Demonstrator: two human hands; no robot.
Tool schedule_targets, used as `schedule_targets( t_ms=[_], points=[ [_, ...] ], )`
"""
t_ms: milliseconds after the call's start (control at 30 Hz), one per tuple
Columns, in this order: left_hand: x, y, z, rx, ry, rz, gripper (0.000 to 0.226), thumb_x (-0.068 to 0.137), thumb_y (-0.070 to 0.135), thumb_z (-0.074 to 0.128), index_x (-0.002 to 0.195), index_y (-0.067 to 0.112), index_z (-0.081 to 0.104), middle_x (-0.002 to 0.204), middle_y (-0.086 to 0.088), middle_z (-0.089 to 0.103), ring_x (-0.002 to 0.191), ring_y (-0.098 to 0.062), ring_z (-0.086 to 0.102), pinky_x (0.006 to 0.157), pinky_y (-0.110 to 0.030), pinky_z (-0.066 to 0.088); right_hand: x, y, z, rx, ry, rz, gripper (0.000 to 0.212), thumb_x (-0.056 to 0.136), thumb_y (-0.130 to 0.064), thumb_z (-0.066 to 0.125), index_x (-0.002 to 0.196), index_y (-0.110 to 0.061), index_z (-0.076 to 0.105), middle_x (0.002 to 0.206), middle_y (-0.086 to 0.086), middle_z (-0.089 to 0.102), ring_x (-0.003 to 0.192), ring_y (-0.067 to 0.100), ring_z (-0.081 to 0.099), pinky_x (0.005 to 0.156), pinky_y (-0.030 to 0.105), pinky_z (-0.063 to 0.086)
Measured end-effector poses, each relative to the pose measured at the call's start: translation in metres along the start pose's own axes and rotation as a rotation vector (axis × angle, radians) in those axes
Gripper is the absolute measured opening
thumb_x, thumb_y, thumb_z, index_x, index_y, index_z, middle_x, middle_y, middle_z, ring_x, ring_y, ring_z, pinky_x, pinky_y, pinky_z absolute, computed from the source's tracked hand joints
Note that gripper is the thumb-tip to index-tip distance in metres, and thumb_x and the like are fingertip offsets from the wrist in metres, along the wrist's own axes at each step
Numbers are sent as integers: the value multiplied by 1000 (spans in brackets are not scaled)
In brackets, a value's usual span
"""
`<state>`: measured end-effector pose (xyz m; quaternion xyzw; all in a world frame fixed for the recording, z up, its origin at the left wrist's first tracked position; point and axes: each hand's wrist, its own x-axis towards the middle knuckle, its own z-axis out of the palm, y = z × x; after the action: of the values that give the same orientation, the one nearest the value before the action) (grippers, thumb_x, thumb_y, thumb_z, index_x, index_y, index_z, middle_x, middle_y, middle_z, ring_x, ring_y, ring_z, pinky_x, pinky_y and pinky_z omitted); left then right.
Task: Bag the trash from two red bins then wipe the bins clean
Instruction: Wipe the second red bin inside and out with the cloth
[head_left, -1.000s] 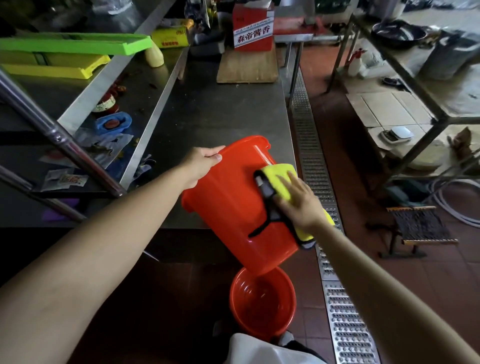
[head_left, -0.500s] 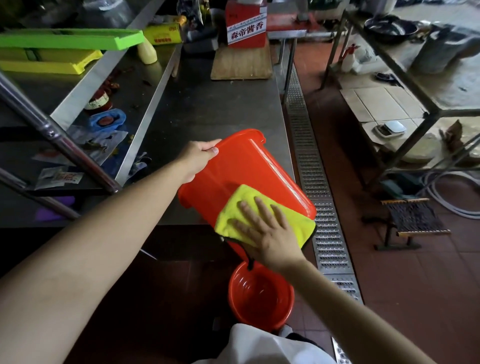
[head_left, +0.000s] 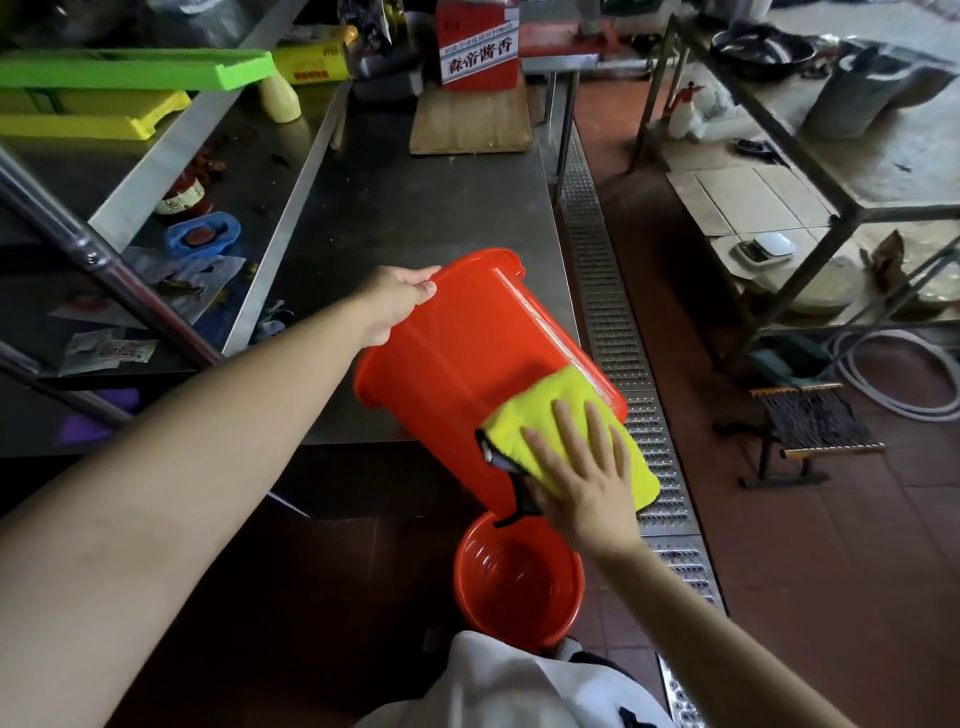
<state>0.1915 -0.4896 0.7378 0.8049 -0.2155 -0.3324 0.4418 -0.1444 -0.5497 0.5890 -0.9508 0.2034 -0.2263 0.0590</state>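
Note:
A red bin (head_left: 457, 358) hangs tilted in the air in front of the steel table, its mouth turned away from me. My left hand (head_left: 397, 301) grips its rim at the upper left. My right hand (head_left: 582, 478) lies flat with spread fingers on a yellow cloth (head_left: 556, 410) and presses it against the bin's outer wall near the bottom. A black strap of the cloth dangles below. The second red bin (head_left: 519, 587) stands upright on the floor directly underneath, and it looks empty inside.
The steel table (head_left: 415, 208) carries a wooden board (head_left: 470, 124) and a red carton (head_left: 478, 44). Cluttered shelves stand at the left. A metal floor drain grate (head_left: 613, 322) runs along the right of the bins. A low stool (head_left: 815, 421) sits on the tiled floor further right.
My right hand slid the yellow cloth from the bin's right side across its wall toward the bottom. The bin has tipped a little more. My left hand kept its grip on the rim.

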Motion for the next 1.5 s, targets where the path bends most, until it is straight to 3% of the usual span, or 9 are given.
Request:
schedule_targets(
  t_ms=[200,300,500,633,867,967,1167,1333,1500],
  points=[
    [-3,5,8,-50,-38,-1,37,99,24,56,136,27,55,139,1,56,130,-20,50,111,-45,38,-3,-27,12,-163,-64,-156,72,98,-39,61,158,-40,21,168,1,11,153,41,7,117,65,16],
    [-4,5,6,-69,-60,1,38,100,22,55,137,24,54,141,-1,55,130,-19,49,111,-42,37,33,-44,15,-178,-95,-150,82,93,-40,66,159,-39,16,169,1,4,153,41,1,118,65,14],
    [0,2,-5,-156,-139,-5,40,98,12,56,139,15,53,136,-2,58,117,-9,56,98,-24,43,122,-91,24,-165,-122,-93,67,102,-49,47,159,-39,13,169,2,-5,152,40,-13,119,66,3],
    [3,4,-14,-205,-141,-35,38,98,8,55,137,11,55,118,1,68,91,-3,66,66,-16,54,157,-114,32,-165,-153,-60,62,103,-52,40,159,-40,13,169,0,-7,151,38,-19,119,63,-7],
    [1,3,-13,-149,-152,15,40,99,13,57,139,17,53,135,-1,58,110,-8,57,90,-22,46,96,-66,18,-131,-110,-127,65,101,-58,43,158,-42,15,169,-2,4,155,34,-2,121,58,13],
    [1,-3,-16,-142,-156,20,40,99,14,56,138,20,53,139,-2,56,125,-16,54,108,-37,42,40,-32,5,-135,-95,-112,62,102,-58,41,158,-42,19,169,-1,9,154,34,5,119,59,19],
    [-5,-13,-10,-115,-178,36,42,100,20,55,141,24,50,146,1,49,137,-20,42,116,-48,31,17,-11,-12,-116,-164,-113,61,102,-58,40,158,-41,21,168,1,11,154,36,6,118,59,21],
    [-15,-22,-12,-197,-180,25,44,99,9,54,143,12,47,147,-2,47,135,-12,42,117,-34,27,100,-40,-10,-41,-251,-39,59,102,-64,21,157,-48,5,169,-4,-3,154,29,-13,123,55,11],
    [-19,-26,-13,-180,-98,56,39,99,6,53,138,11,53,135,3,55,110,1,52,80,-3,41,181,-68,-6,-9,-335,-15,59,101,-64,19,157,-48,4,168,-8,-11,153,26,-19,123,54,4]
  ],
)
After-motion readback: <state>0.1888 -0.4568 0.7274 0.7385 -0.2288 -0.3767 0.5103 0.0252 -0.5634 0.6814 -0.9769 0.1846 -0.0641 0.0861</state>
